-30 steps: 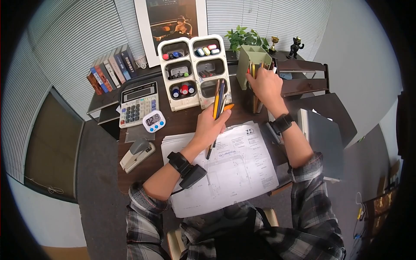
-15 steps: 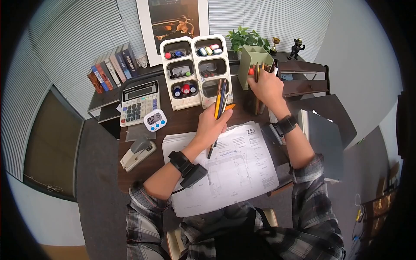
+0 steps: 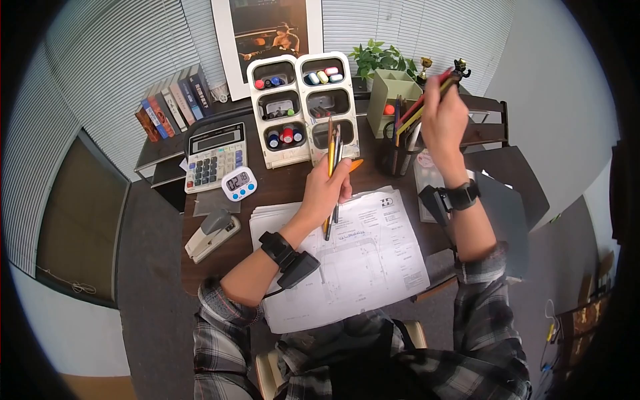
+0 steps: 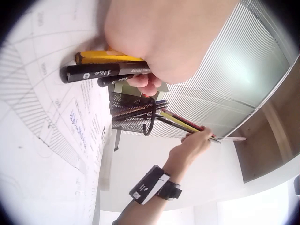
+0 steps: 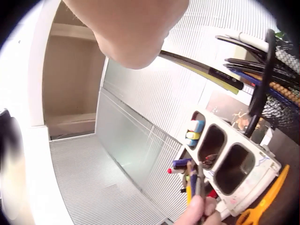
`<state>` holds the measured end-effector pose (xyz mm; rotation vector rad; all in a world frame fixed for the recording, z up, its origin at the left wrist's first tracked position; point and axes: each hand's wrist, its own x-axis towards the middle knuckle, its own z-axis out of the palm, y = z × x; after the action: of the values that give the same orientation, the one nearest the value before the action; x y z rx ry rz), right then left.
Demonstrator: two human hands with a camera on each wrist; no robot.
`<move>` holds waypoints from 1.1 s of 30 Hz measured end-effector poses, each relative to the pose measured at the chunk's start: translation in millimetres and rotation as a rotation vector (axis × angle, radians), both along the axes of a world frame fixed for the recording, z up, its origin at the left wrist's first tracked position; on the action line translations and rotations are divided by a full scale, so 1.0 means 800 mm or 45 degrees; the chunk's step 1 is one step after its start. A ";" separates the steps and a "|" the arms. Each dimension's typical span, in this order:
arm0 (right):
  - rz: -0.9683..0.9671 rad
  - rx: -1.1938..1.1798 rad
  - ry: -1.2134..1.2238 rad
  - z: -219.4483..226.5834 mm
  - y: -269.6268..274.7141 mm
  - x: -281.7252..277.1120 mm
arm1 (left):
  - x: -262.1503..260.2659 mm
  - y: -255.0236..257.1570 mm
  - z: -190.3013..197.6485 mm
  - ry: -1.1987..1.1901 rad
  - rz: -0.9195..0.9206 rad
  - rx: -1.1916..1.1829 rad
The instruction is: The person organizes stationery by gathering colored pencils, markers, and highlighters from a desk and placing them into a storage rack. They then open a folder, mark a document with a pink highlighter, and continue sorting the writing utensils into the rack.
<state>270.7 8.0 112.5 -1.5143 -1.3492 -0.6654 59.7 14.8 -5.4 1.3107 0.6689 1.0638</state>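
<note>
My left hand (image 3: 319,197) grips an upright bundle of pencils (image 3: 331,150) above the papers. In the left wrist view, a yellow pencil (image 4: 110,57) and black pencils (image 4: 91,73) stick out below that hand. My right hand (image 3: 445,127) is raised at the right, pinching a few more pencils (image 3: 417,107), red, yellow and dark ones. Their lower ends slant down to the black mesh pen holder (image 3: 392,162), which still holds several pens and pencils. The right wrist view shows a dark pencil (image 5: 225,77) beside a yellow one under the right hand.
A white organizer (image 3: 303,145) with markers and erasers stands at the back. Printed sheets (image 3: 360,267) lie in front. Calculator (image 3: 213,160), timer (image 3: 238,184) and stapler (image 3: 212,239) sit at the left. A green box (image 3: 393,83) and a dark folder (image 3: 507,220) are at the right. An orange tool (image 5: 265,201) lies near the organizer.
My right hand has risen up and to the right from the pen holder, drawing pencils with it. The left hand stays in place, its bundle tilting slightly.
</note>
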 end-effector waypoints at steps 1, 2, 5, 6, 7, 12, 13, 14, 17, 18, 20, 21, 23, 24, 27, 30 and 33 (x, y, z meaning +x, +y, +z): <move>0.149 0.113 0.109 0.009 -0.011 -0.007 | 0.000 0.000 0.000 0.000 0.001 -0.001; 0.297 0.226 0.219 0.015 -0.020 -0.015 | -0.001 0.001 0.000 -0.008 0.054 0.022; 0.595 0.112 0.270 0.007 -0.031 -0.043 | -0.003 0.002 0.006 0.051 0.139 0.053; 0.660 -0.031 0.306 -0.001 -0.031 -0.051 | -0.007 0.003 0.008 0.116 0.180 0.062; 0.732 -0.182 0.337 -0.016 -0.022 -0.055 | -0.010 0.005 0.011 0.165 0.206 0.127; 1.141 -0.864 0.921 -0.082 0.009 -0.085 | -0.002 0.008 0.005 -0.036 0.020 0.034; 1.139 -0.879 0.901 -0.088 0.015 -0.085 | -0.001 0.006 0.006 -0.091 0.004 0.000; 1.137 -0.893 0.881 -0.094 0.020 -0.086 | 0.000 0.005 0.006 -0.147 -0.013 -0.033; 1.222 -0.793 0.919 -0.109 0.024 -0.093 | -0.007 0.007 0.008 -0.037 0.026 -0.021; 1.224 -0.796 0.925 -0.114 0.026 -0.093 | -0.006 0.008 0.006 -0.033 0.028 -0.025; 1.270 -0.866 1.016 -0.126 0.029 -0.091 | -0.004 0.010 -0.001 -0.039 0.039 0.030; 1.272 -0.869 1.023 -0.129 0.030 -0.090 | -0.003 0.011 -0.004 -0.034 0.041 0.024; 1.332 -0.846 1.131 -0.134 0.029 -0.089 | -0.004 0.014 -0.006 -0.052 0.007 0.034; 1.332 -0.846 1.139 -0.135 0.027 -0.089 | -0.005 0.014 -0.007 -0.045 0.006 0.030; 1.464 -0.839 1.221 -0.132 0.019 -0.091 | -0.005 0.011 0.000 -0.018 0.065 -0.050; 1.469 -0.971 1.209 -0.144 0.024 -0.088 | -0.007 0.014 -0.005 0.012 0.057 -0.052; 1.449 -1.015 1.207 -0.149 0.026 -0.085 | -0.007 0.015 -0.007 -0.032 0.022 -0.080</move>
<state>202.9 28.8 -6.4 -1.0291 -1.4102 1.2679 54.0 27.2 -11.0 1.2380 0.6903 1.0633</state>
